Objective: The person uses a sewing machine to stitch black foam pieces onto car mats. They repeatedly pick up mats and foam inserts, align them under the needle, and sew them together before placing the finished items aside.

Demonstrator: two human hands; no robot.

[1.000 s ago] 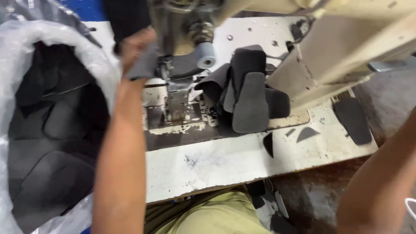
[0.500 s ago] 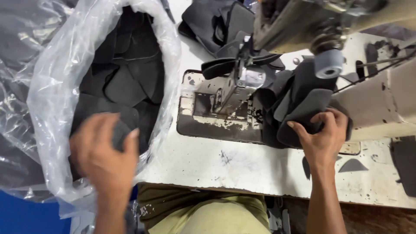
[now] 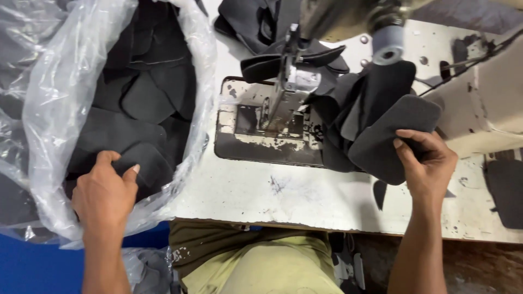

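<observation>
My left hand [image 3: 104, 193] reaches into a clear plastic bag [image 3: 60, 98] and grips a dark fabric piece [image 3: 147, 163] near its front lip. The bag holds several more dark cut pieces [image 3: 141, 81]. My right hand [image 3: 427, 160] pinches a dark grey padded piece [image 3: 387, 139] that lies over a heap of stitched dark pieces [image 3: 348, 109] beside the sewing machine's needle and presser foot [image 3: 286, 87]. The worn metal needle plate [image 3: 256, 130] sits between my two hands.
The cream sewing machine body [image 3: 490, 92] rises at the right, with a grey wheel [image 3: 388, 43] above. More dark pieces [image 3: 256, 22] lie behind the needle. Loose dark offcuts [image 3: 504, 190] rest on the white table [image 3: 305, 196]. My lap [image 3: 261, 267] is below.
The view swung left then settled. My left hand went from the machine top down into the bag and closed on a piece. My right hand came in and took hold of the padded piece.
</observation>
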